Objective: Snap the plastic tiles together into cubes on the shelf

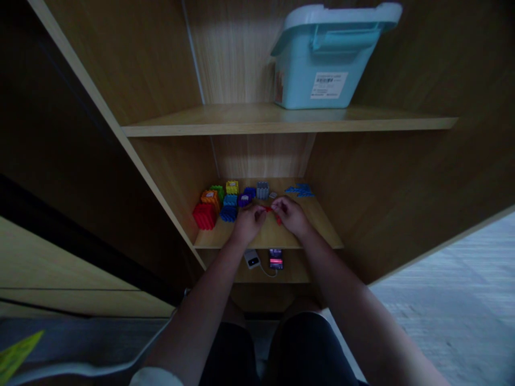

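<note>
Over the middle shelf (322,225), my left hand (248,221) and my right hand (290,214) meet, fingertips pinched on a small red plastic piece (269,209). Part of the piece is hidden by the fingers, and I cannot tell its exact kind. More red shows just under my right hand. To the left of my left hand stand several ridged plastic blocks: a red block (205,216), an orange block (210,199), a yellow block (232,187) and a dark blue block (228,213). A grey block (263,190) stands behind my hands.
Flat blue pieces (301,190) lie at the shelf's back right. A lidded light-blue bin (322,64) sits on the upper shelf (241,120). Below are a phone (276,259) and a cabled white device (252,259). Cabinet walls close in on both sides.
</note>
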Motion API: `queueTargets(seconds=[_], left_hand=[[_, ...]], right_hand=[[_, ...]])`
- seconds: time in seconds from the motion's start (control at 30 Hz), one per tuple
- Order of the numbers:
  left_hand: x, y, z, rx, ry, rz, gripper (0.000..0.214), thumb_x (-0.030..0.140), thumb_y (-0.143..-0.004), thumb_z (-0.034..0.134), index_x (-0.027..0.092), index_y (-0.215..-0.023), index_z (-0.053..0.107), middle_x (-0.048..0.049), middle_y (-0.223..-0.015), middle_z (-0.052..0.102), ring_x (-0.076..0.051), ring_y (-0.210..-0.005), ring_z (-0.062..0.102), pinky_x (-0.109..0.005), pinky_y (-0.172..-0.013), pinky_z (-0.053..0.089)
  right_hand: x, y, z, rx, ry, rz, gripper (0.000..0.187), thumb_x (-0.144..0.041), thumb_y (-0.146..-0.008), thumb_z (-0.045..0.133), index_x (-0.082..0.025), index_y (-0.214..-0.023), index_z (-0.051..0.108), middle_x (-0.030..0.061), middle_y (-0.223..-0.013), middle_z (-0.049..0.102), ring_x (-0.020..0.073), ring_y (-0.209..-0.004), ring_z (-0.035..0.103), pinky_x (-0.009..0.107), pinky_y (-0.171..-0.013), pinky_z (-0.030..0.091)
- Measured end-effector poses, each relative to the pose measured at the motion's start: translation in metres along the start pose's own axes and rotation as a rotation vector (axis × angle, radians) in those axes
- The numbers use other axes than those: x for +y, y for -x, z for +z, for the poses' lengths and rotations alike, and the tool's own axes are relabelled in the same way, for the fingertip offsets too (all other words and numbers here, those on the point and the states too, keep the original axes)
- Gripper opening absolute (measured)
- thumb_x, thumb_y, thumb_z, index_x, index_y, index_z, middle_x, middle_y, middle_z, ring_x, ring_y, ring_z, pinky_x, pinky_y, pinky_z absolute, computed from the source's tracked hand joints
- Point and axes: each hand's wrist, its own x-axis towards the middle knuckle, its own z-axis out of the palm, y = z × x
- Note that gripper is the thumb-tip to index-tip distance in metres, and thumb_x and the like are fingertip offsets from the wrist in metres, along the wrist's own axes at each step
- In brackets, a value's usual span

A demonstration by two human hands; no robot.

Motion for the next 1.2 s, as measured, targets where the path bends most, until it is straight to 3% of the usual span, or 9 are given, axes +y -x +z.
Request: queueTargets(seconds=[0.1,0.27,0.43,0.6,0.8,0.97,1.07,1.2], left_hand=[[-0.001,0.000,0.001,-0.037,0.049,0.018,0.013,0.026,-0.098,0.069,0.019,-0.106,0.076,-0.0068,-0.100,0.079,-0.020,-0.094,0.073,-0.033,-0.093,0.057],[-0.008,-0.001,0.006,-0.056,0.123,0.029,0.014,0.025,-0.098,0.070,0.019,-0.110,0.075,-0.0072,-0.102,0.080,-0.020,-0.092,0.074,-0.032,-0.089,0.058],[-0.013,-0.001,0.009,-0.038,0.194,0.029,0.021,0.026,-0.097,0.072,0.020,-0.117,0.073,-0.0071,-0.106,0.081,-0.019,-0.093,0.075,-0.033,-0.089,0.059],[-0.006,0.001,0.004,-0.034,0.224,0.012,0.022,0.026,-0.100,0.067,0.021,-0.121,0.069,-0.0059,-0.105,0.080,-0.018,-0.093,0.075,-0.031,-0.089,0.058],[0.000,0.001,-0.002,-0.013,0.244,-0.032,0.006,0.022,-0.097,0.066,0.019,-0.099,0.071,-0.0037,-0.096,0.079,-0.017,-0.089,0.073,-0.029,-0.088,0.057],[-0.005,0.001,-0.001,0.132,0.268,-0.118,0.003,0.022,-0.098,0.065,0.019,-0.099,0.067,-0.0032,-0.092,0.076,-0.015,-0.085,0.073,-0.027,-0.082,0.056],[-0.011,0.001,0.002,0.203,0.368,-0.203,0.005,0.023,-0.099,0.063,0.019,-0.103,0.062,-0.0020,-0.090,0.073,-0.015,-0.077,0.075,-0.026,-0.073,0.057],[-0.012,0.000,0.003,0.251,0.454,-0.261,0.004,0.023,-0.101,0.059,0.020,-0.103,0.058,-0.0007,-0.089,0.070,-0.015,-0.075,0.076,-0.025,-0.067,0.058]], right_hand=[[0.002,0.001,0.004,-0.099,-0.235,0.061,0.025,-0.048,-0.097,0.063,-0.023,-0.103,0.063,0.0010,-0.086,0.070,0.0164,-0.072,0.066,0.029,-0.067,0.056],[0.007,0.000,0.009,-0.057,-0.390,0.042,0.025,-0.042,-0.093,0.069,-0.025,-0.111,0.063,0.0030,-0.101,0.072,0.0172,-0.089,0.071,0.033,-0.084,0.060],[0.010,-0.001,0.010,-0.050,-0.474,0.040,0.027,-0.042,-0.092,0.073,-0.027,-0.112,0.065,0.0026,-0.102,0.072,0.0176,-0.090,0.071,0.033,-0.084,0.060],[0.006,0.002,0.011,-0.129,-0.475,0.044,0.021,-0.041,-0.091,0.074,-0.025,-0.103,0.068,0.0024,-0.097,0.075,0.0179,-0.089,0.073,0.032,-0.083,0.060],[-0.002,0.004,0.009,-0.110,-0.374,0.075,0.028,-0.048,-0.092,0.074,-0.023,-0.104,0.068,0.0019,-0.087,0.075,0.0164,-0.071,0.069,0.028,-0.065,0.056],[-0.001,0.001,0.007,0.041,-0.228,0.047,0.035,-0.056,-0.102,0.057,-0.023,-0.108,0.069,0.0061,-0.099,0.078,0.0191,-0.081,0.073,0.032,-0.074,0.060],[0.004,0.002,0.007,0.026,-0.225,0.078,0.039,-0.058,-0.104,0.052,-0.024,-0.111,0.069,0.0065,-0.101,0.078,0.0192,-0.077,0.073,0.032,-0.071,0.061],[0.006,0.003,0.010,-0.030,-0.196,0.045,0.035,-0.054,-0.102,0.059,-0.024,-0.112,0.071,0.0064,-0.103,0.079,0.0205,-0.089,0.074,0.033,-0.081,0.060]])
